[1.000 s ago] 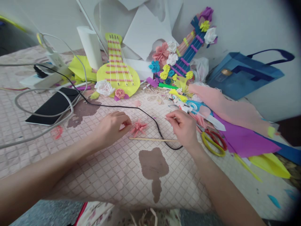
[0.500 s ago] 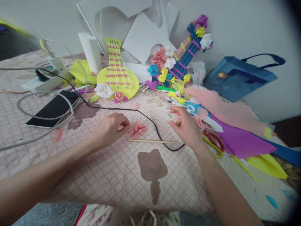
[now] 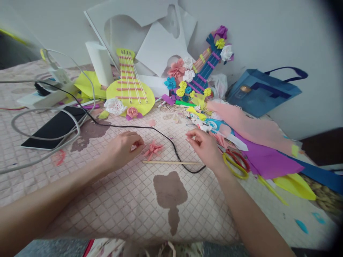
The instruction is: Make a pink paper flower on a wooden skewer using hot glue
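My left hand (image 3: 123, 150) hovers over the quilted cloth with its fingers curled and thumb and fingertips pressed together. What they hold, if anything, is too small to make out. Just right of those fingertips lies a pink crepe-paper flower (image 3: 153, 150) with loose, pointed petals. A thin wooden stick (image 3: 166, 162) rests on the cloth below it. My right hand (image 3: 205, 148) is beside the craft pile, index finger and thumb brought close in a pinch. Between them I cannot make out any object. A black cable (image 3: 175, 150) runs between the hands and across the stick.
Behind stand a yellow paper guitar (image 3: 131, 89) and a blue, flower-covered one (image 3: 206, 73). Right are scissors (image 3: 235, 167), purple paper (image 3: 268, 157), pink crepe paper (image 3: 249, 125) and a blue bag (image 3: 262, 92). A black tablet-like slab (image 3: 56, 126) and power strip (image 3: 40, 98) lie left.
My right hand's spread fingers have drawn together into a pinch. My left hand stays curled by the pink flower. The whole view has shifted slightly.
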The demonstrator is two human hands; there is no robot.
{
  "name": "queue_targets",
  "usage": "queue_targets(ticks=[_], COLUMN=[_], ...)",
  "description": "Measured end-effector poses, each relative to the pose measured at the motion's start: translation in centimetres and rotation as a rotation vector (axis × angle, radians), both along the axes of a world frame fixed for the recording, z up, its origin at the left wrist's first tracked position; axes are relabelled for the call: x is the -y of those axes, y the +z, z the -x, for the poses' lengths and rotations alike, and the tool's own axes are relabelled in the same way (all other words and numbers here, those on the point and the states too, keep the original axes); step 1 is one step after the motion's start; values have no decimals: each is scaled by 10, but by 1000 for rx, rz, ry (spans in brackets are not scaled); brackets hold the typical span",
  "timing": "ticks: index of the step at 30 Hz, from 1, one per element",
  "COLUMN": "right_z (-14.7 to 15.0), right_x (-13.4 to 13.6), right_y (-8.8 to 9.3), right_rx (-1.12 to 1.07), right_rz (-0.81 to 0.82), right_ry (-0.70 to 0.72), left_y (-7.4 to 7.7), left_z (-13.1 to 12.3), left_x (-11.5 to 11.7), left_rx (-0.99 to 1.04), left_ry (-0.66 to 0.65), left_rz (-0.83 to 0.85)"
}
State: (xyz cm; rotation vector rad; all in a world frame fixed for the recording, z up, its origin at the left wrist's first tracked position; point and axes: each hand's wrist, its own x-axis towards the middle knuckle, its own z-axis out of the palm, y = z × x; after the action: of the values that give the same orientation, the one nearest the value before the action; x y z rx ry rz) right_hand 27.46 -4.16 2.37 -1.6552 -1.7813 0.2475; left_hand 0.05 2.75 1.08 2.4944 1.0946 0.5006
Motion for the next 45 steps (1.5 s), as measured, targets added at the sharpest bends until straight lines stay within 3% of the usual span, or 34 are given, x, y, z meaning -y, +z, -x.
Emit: queue_targets(ticks=[7, 13, 18, 22, 25, 28, 32, 37, 41, 43, 45], right_z=[2, -2, 7, 14, 16, 17, 18, 20, 19, 17, 14], right_x=[2, -4, 0, 2, 1, 0, 1, 4, 5, 5, 3], right_y=[-1, -12, -7, -3, -4, -5, -4, -2, 2, 3, 5], right_rx=[142, 214, -111, -409, -511, -552, -570, -570, -624, -656, -689], right_rz=[-65, -81, 76, 209, 236, 243, 216, 194, 199, 148, 32], right_ry=[-114, 153, 203, 267, 292, 303, 307, 331, 297, 195, 77], left_y=[4, 2, -1, 0, 6, 15, 19, 18, 25, 27, 28], left_z=[-1, 0, 0, -5, -13, -27, -55, -83, -80, -72, -65], left_x=[2, 1, 0, 0, -3, -9, -18, -17, -16, -17, -18], left_rx=[-10, 4, 40, 207, 303, 274, 276, 354, 456, 459, 457], left_ry=[-5, -8, -20, -62, -89, -125, -175, -137, -43, 14, 27], left_rz=[14, -6, -39, -145, -210, -215, -134, 200, 126, 128, 232])
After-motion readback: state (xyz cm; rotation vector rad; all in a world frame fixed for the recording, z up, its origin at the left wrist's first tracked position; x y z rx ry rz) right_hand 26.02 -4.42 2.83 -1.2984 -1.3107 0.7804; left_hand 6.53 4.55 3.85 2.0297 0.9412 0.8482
